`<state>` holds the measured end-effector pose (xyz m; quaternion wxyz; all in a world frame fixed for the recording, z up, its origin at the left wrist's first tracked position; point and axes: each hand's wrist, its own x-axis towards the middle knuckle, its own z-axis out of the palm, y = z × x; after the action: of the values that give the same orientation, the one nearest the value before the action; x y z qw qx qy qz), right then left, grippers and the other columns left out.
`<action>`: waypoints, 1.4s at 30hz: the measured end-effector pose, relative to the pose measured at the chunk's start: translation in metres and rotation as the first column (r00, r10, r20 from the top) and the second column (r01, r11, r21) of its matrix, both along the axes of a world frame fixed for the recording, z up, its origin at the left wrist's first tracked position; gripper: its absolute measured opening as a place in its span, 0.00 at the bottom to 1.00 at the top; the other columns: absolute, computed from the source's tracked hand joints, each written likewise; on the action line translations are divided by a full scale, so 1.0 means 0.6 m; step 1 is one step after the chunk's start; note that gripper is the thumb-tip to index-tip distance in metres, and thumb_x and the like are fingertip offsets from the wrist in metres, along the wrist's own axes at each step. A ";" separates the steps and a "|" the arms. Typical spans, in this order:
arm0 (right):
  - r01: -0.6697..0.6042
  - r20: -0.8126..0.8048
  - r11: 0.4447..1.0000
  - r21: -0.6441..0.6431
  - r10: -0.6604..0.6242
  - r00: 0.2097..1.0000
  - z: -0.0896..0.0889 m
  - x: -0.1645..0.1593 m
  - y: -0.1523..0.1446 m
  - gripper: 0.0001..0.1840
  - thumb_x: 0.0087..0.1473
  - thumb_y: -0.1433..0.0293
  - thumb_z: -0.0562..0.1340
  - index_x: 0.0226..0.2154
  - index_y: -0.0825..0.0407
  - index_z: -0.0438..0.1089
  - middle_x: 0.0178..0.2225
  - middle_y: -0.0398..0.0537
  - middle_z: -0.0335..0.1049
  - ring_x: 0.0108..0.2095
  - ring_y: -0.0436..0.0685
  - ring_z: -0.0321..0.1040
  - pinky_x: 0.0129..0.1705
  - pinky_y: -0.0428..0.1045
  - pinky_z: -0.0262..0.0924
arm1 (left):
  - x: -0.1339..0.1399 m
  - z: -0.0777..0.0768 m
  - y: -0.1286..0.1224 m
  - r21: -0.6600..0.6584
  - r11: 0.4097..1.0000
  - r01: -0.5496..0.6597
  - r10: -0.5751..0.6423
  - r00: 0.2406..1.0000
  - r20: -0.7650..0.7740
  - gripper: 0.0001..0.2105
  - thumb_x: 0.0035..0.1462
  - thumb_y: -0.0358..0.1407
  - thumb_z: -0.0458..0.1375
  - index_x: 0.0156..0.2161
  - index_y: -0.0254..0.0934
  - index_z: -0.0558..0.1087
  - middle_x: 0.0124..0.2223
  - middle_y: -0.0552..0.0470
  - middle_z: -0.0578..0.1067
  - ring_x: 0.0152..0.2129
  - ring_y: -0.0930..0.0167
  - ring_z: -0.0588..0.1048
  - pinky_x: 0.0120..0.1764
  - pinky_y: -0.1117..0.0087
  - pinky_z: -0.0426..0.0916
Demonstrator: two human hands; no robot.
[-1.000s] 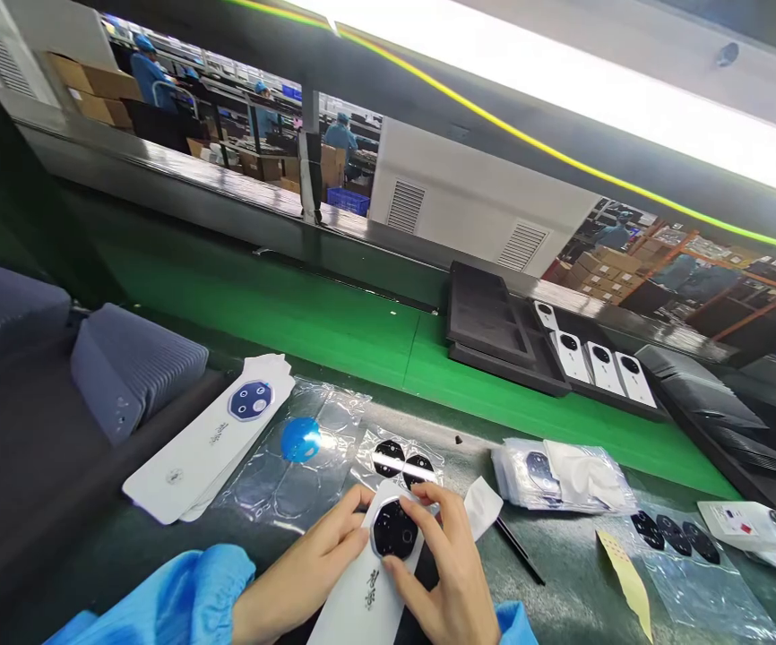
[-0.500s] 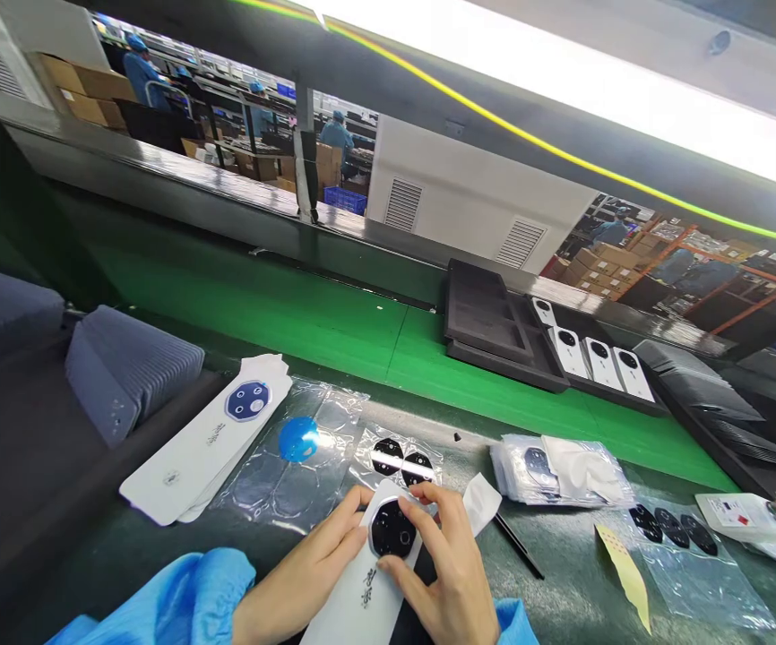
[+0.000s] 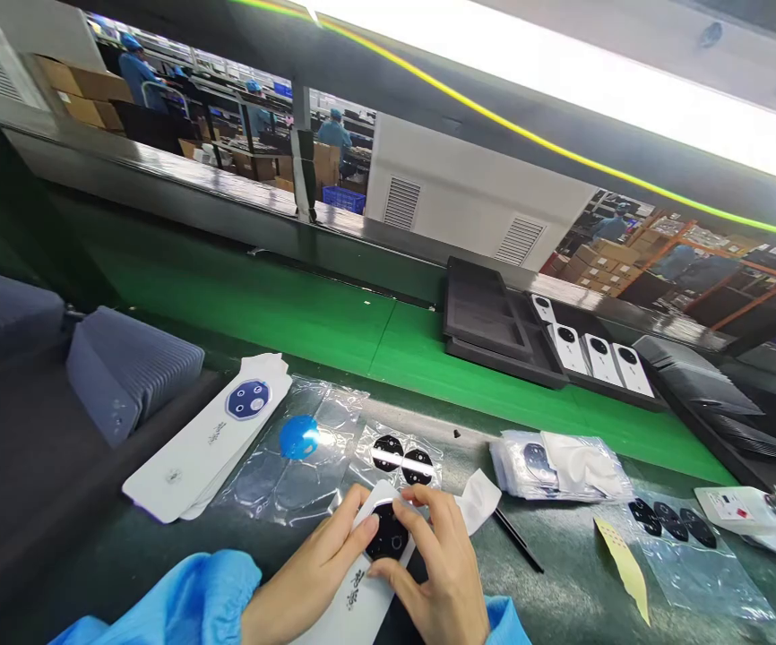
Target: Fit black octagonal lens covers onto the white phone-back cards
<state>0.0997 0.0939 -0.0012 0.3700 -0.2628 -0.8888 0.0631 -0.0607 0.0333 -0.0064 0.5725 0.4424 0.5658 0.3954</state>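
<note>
The white panel (image 3: 354,609) is between the two hands, with a black circle (image 3: 388,530) near its top. The left hand (image 3: 317,569) pinches the panel's left edge, thumb on top. The right hand (image 3: 443,560) bends its thumb and fingertips around the circle. I cannot tell how the hidden fingers sit. Left of the panel is a white pile (image 3: 190,466); right of it, a black stick (image 3: 519,540).
</note>
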 end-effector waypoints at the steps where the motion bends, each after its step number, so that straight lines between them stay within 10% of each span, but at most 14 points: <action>1: 0.000 -0.004 1.000 0.003 0.000 1.000 0.001 0.000 0.000 0.16 0.57 0.57 0.60 0.42 0.52 0.67 0.39 0.54 0.69 0.38 0.59 0.70 0.36 0.52 0.70 | -0.001 -0.002 0.000 0.010 1.000 0.004 -0.004 1.000 0.001 0.19 0.58 0.54 0.46 0.43 0.42 0.64 0.44 0.50 0.71 0.48 0.60 0.66 0.50 0.67 0.59; 22: -0.009 -0.061 1.000 0.014 0.010 0.998 0.018 0.001 -0.002 0.12 0.59 0.59 0.59 0.39 0.51 0.68 0.38 0.52 0.70 0.37 0.58 0.70 0.35 0.52 0.69 | 0.003 0.000 -0.004 0.091 0.995 0.043 -0.045 0.999 0.021 0.17 0.57 0.53 0.50 0.40 0.41 0.66 0.41 0.51 0.70 0.44 0.61 0.67 0.48 0.66 0.61; 30: 0.106 -0.267 0.963 -0.250 -0.173 0.948 0.001 0.002 0.000 0.11 0.62 0.65 0.54 0.41 0.50 0.70 0.33 0.48 0.72 0.30 0.52 0.71 0.29 0.44 0.67 | -0.009 0.012 0.007 0.109 0.992 -0.063 0.055 0.996 0.075 0.19 0.58 0.55 0.50 0.37 0.40 0.66 0.38 0.52 0.70 0.40 0.63 0.68 0.45 0.66 0.63; 33: 0.017 -0.259 0.851 -0.526 -0.180 0.949 -0.006 -0.003 -0.002 0.19 0.60 0.55 0.55 0.41 0.52 0.70 0.23 0.43 0.71 0.21 0.50 0.68 0.23 0.43 0.64 | -0.010 0.013 0.010 0.106 0.992 -0.073 0.064 0.994 0.086 0.21 0.57 0.58 0.49 0.37 0.40 0.65 0.36 0.53 0.70 0.39 0.64 0.69 0.44 0.66 0.63; 38: -0.187 -0.305 0.420 -0.888 -0.234 0.923 0.000 -0.014 -0.003 0.34 0.47 0.41 0.59 0.41 0.55 0.67 0.15 0.35 0.59 0.15 0.47 0.58 0.17 0.42 0.56 | -0.008 0.004 0.009 0.090 0.992 -0.086 0.073 0.987 0.144 0.23 0.56 0.59 0.50 0.38 0.39 0.65 0.32 0.55 0.70 0.31 0.67 0.69 0.35 0.68 0.64; 42: -0.248 -0.341 0.318 -0.915 -0.282 0.897 0.007 -0.020 -0.002 0.36 0.41 0.41 0.64 0.38 0.55 0.66 0.14 0.35 0.60 0.13 0.46 0.55 0.16 0.42 0.51 | -0.004 -0.009 0.009 0.039 0.996 -0.075 0.061 0.957 0.283 0.21 0.57 0.56 0.52 0.39 0.39 0.64 0.28 0.56 0.72 0.22 0.73 0.68 0.27 0.71 0.62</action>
<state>0.0878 0.0929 0.0031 0.3373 -0.4164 -0.5692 0.6236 -0.0633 0.0390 -0.0118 0.6219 0.3760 0.4838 0.4876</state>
